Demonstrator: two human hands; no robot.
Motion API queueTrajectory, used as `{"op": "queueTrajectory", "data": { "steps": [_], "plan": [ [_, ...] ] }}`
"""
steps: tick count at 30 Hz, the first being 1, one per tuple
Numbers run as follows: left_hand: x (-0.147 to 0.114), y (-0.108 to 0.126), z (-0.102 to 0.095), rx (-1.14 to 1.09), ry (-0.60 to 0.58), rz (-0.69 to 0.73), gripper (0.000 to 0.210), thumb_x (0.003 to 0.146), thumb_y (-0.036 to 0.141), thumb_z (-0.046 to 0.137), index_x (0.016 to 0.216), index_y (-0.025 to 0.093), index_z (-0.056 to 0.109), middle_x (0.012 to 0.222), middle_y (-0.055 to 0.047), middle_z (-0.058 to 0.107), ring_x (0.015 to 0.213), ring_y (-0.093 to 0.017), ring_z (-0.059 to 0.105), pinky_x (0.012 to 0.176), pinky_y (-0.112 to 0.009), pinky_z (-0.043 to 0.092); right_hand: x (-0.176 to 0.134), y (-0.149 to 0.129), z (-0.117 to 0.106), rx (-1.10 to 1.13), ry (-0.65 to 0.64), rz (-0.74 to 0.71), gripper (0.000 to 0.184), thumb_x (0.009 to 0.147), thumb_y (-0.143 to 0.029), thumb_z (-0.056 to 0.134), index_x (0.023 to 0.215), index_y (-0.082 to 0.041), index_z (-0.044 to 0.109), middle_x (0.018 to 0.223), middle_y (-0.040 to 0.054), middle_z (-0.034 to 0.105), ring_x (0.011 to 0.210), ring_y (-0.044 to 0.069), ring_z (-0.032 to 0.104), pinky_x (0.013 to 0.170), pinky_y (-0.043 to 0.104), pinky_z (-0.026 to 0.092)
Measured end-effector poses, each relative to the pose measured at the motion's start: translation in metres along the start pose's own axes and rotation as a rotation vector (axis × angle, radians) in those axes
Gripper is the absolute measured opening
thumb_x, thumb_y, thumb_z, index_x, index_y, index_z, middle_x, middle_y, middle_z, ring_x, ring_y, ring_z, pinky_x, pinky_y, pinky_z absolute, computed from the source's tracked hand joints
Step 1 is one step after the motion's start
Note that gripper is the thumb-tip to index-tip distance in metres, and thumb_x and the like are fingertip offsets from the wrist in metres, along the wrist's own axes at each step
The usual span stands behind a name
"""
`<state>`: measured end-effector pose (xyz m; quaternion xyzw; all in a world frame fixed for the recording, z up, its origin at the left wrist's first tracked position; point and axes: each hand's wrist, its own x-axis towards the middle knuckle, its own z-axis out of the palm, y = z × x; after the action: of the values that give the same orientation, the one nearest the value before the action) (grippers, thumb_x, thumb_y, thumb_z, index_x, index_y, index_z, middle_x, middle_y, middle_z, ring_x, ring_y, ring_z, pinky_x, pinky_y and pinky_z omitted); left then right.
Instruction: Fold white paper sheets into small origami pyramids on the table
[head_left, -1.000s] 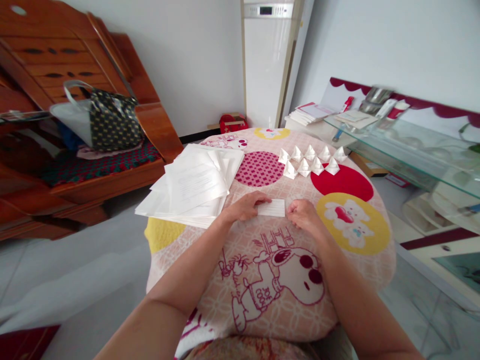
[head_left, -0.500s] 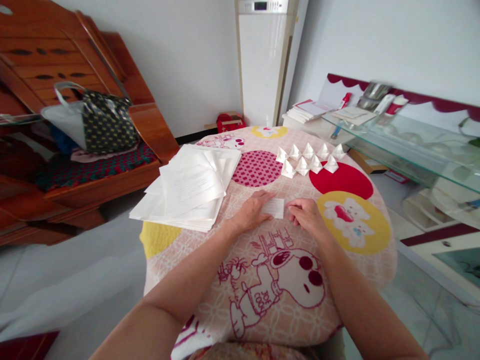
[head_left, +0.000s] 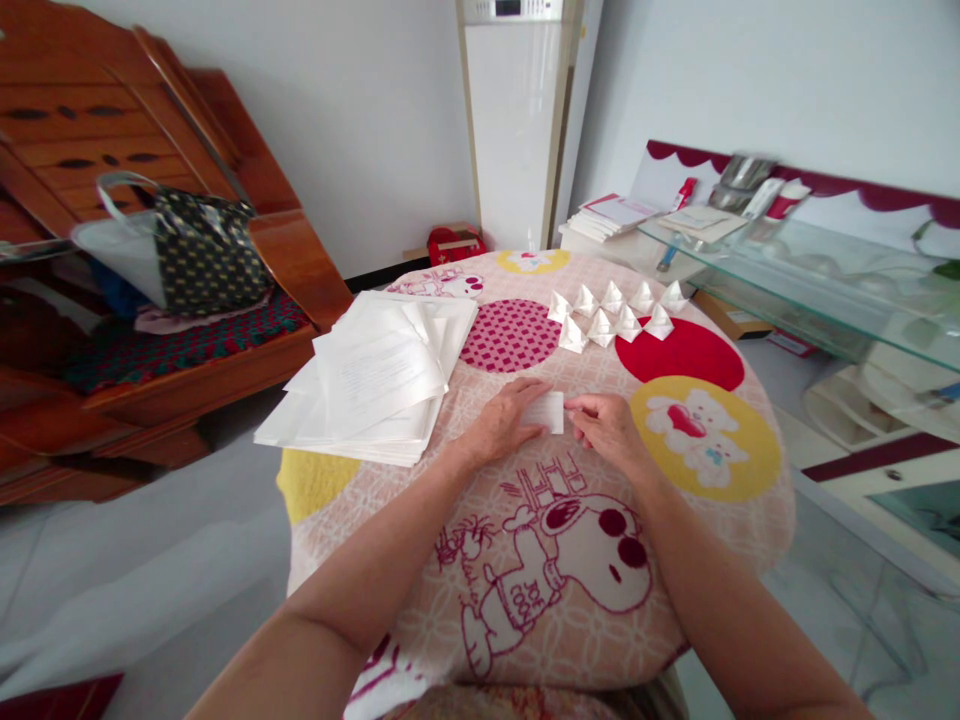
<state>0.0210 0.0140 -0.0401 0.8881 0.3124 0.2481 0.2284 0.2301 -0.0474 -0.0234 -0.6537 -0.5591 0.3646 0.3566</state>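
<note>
White paper (head_left: 553, 414) lies flat on the desk (head_left: 592, 375) between both grips; the left hand (head_left: 502, 422) spreads, thumb apart, over its left end, hiding its full long axis. The right hand (head_left: 606, 428) curls at its right edge; whether it pinches, I cannot tell.

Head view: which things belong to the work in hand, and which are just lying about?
Apparently in the work:
small white paper rectangle, partly under left hand, right hand at its edge
pile of white paper sheets
nine pointed white folded-paper pieces

Apparently lying about:
black pale-dotted bag
round silver metal containers
</note>
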Motion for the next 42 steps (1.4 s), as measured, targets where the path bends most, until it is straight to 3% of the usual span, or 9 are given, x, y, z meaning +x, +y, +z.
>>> {"op": "queueTrajectory", "data": {
  "steps": [9,16,24,29,33,36,38,42],
  "plan": [
    [0.001,0.004,-0.002,-0.063,0.043,0.043,0.053,0.09,0.017,0.067,0.142,0.025,0.057,0.144,-0.009,0.061,0.136,-0.024,0.056,0.119,-0.048,0.045,-0.001,-0.007,0.006,0.104,-0.023,0.008,0.021,0.077,-0.035,0.065,0.083,-0.016,0.072,0.055,-0.0019,0.063,0.044,0.011,0.054,0.045,0.021,0.043],
    [0.002,0.004,-0.004,-0.101,0.033,0.029,0.052,0.091,0.013,0.063,0.142,0.019,0.058,0.144,-0.012,0.062,0.135,-0.025,0.057,0.119,-0.047,0.046,-0.003,-0.003,0.005,0.24,-0.116,-0.072,0.032,0.085,-0.046,0.059,0.078,-0.017,0.068,0.063,0.0025,0.068,0.047,0.011,0.057,0.04,0.019,0.038],
    [0.002,0.002,-0.006,-0.154,0.055,0.016,0.058,0.086,0.009,0.065,0.142,0.022,0.06,0.142,-0.01,0.064,0.132,-0.025,0.06,0.118,-0.047,0.046,-0.002,-0.001,0.006,0.219,-0.141,-0.061,0.026,0.081,-0.041,0.06,0.082,-0.016,0.07,0.061,0.0013,0.067,0.048,0.011,0.057,0.042,0.018,0.039],
    [0.003,0.002,-0.009,-0.182,0.105,-0.136,0.054,0.084,0.012,0.07,0.137,0.023,0.064,0.139,-0.009,0.067,0.128,-0.025,0.062,0.112,-0.046,0.05,-0.003,-0.005,0.005,0.16,-0.084,-0.078,0.02,0.078,-0.034,0.058,0.071,-0.017,0.067,0.057,0.001,0.065,0.048,0.012,0.057,0.045,0.021,0.04],
    [0.003,-0.002,-0.009,-0.367,0.136,-0.3,0.066,0.082,0.026,0.078,0.145,0.021,0.057,0.133,-0.011,0.07,0.116,-0.024,0.068,0.096,-0.04,0.058,-0.006,-0.008,0.0,0.178,0.058,-0.158,0.021,0.082,-0.034,0.056,0.073,-0.018,0.067,0.058,0.001,0.065,0.05,0.014,0.057,0.049,0.023,0.043],
    [0.003,-0.003,-0.009,-0.638,0.124,-0.387,0.071,0.08,0.027,0.079,0.146,0.014,0.054,0.113,-0.01,0.076,0.099,-0.021,0.072,0.086,-0.035,0.059,-0.007,-0.009,-0.003,0.21,0.13,-0.177,0.02,0.082,-0.034,0.057,0.073,-0.019,0.066,0.057,0.0,0.064,0.049,0.013,0.056,0.048,0.024,0.042],
    [0.002,-0.002,-0.01,-0.801,0.104,-0.409,0.068,0.08,0.026,0.078,0.143,0.012,0.057,0.104,-0.008,0.077,0.09,-0.018,0.072,0.081,-0.032,0.058,-0.008,-0.009,-0.004,0.231,0.14,-0.179,0.02,0.083,-0.035,0.058,0.073,-0.019,0.066,0.057,-0.0003,0.064,0.048,0.013,0.055,0.047,0.024,0.041],
    [0.001,0.001,-0.011,-0.918,0.114,-0.385,0.061,0.08,0.026,0.077,0.138,0.013,0.062,0.106,-0.009,0.077,0.087,-0.017,0.071,0.078,-0.031,0.057,-0.008,-0.009,-0.004,0.269,0.086,-0.183,0.022,0.083,-0.037,0.061,0.075,-0.018,0.066,0.059,0.0006,0.066,0.049,0.013,0.056,0.048,0.023,0.042]
  ]
}}
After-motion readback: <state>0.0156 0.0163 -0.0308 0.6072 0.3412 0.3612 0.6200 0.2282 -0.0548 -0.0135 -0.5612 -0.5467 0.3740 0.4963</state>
